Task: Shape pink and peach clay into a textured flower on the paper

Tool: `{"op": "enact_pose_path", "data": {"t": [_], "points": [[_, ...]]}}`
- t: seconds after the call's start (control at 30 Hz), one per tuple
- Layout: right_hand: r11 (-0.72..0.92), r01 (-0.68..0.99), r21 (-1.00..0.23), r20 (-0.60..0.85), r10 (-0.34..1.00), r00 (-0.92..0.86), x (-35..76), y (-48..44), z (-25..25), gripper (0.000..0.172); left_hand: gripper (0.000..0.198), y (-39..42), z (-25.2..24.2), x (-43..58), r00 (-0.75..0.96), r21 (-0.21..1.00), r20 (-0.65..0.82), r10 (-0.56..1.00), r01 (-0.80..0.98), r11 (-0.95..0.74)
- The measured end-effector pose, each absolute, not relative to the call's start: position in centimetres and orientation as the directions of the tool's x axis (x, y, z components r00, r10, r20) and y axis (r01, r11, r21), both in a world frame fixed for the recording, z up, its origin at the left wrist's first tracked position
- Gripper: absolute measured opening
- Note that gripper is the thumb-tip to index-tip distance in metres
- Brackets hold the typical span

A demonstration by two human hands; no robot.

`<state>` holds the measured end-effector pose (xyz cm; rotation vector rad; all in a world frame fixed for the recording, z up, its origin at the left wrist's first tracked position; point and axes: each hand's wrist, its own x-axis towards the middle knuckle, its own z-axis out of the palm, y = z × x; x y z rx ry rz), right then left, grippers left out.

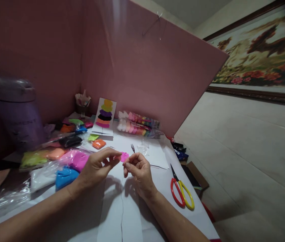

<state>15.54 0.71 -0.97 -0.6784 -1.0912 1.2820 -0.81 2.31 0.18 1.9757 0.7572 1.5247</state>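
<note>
A small bright pink piece of modelling clay [124,157] with a ridged surface is between my two hands, raised over the table. My left hand [101,164] pinches its left side between thumb and fingers. At its lower right edge, my right hand [140,172] has thumb and forefinger pressed together, with the other fingers curled. Below them lies a white paper strip [131,218] with a wavy dark line running along it. Just beyond the clay is a small dark fork [132,148]. Scissors [182,194] with red and yellow handles rest to the right.
Left are bagged clays, including blue [66,176] and magenta [78,160], and a purple tumbler [18,114]. A card [104,117] with stacked coloured clay bands leans at the back. Clay packs [138,125] lie beside it. A pink panel [142,67] stands behind.
</note>
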Motion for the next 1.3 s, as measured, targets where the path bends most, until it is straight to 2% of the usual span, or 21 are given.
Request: {"op": "enact_pose_path", "data": {"t": [0.1, 0.37, 0.5, 0.6, 0.77, 0.9, 1.07, 1.17, 1.23, 1.3], "points": [[0.186, -0.442, -0.878, 0.239, 0.969, -0.066, 15.58, 0.52, -0.64, 0.021, 0.008, 2.21, 0.41, -0.88, 0.141, 0.725, 0.656, 0.741, 0.154, -0.671], [0.181, -0.514, -0.838, 0.248, 0.966, -0.065, 15.48, 0.43, -0.39, 0.018, 0.013, 1.60, 0.23, -0.64, 0.356, 0.675, 0.673, 0.648, 0.063, -0.735], [0.168, -0.479, -0.861, 0.222, 0.973, -0.057, 15.53, 0.39, -0.43, 0.019, 0.015, 1.52, 0.10, -0.32, 0.445, 0.587, 0.711, 0.544, 0.050, -0.808], [0.163, -0.467, -0.869, 0.210, 0.976, -0.050, 15.57, 0.37, -0.38, 0.020, 0.015, 1.53, 0.12, -0.24, 0.450, 0.520, 0.742, 0.498, 0.084, -0.850], [0.169, -0.485, -0.858, 0.217, 0.975, -0.043, 15.47, 0.35, -0.29, 0.019, 0.016, 1.52, 0.08, -0.38, 0.380, 0.547, 0.757, 0.532, 0.077, -0.833], [0.167, -0.459, -0.873, 0.210, 0.977, -0.045, 15.41, 0.24, -0.29, 0.020, 0.012, 1.60, -0.10, -0.31, 0.432, 0.517, 0.745, 0.508, 0.108, -0.849], [0.168, -0.476, -0.863, 0.218, 0.975, -0.050, 15.43, 0.24, -0.32, 0.019, 0.016, 1.75, -0.10, -0.46, 0.378, 0.540, 0.761, 0.528, 0.082, -0.837], [0.162, -0.472, -0.867, 0.210, 0.976, -0.051, 15.45, 0.24, -0.35, 0.019, 0.014, 1.78, -0.12, -0.45, 0.421, 0.540, 0.745, 0.517, 0.075, -0.838], [0.154, -0.476, -0.866, 0.204, 0.977, -0.057, 15.47, 0.26, -0.35, 0.020, 0.011, 1.79, -0.13, -0.40, 0.450, 0.560, 0.719, 0.529, 0.076, -0.825], [0.150, -0.491, -0.858, 0.203, 0.977, -0.057, 15.49, 0.29, -0.34, 0.019, 0.011, 1.80, -0.08, -0.40, 0.400, 0.609, 0.703, 0.588, 0.090, -0.788]]}}
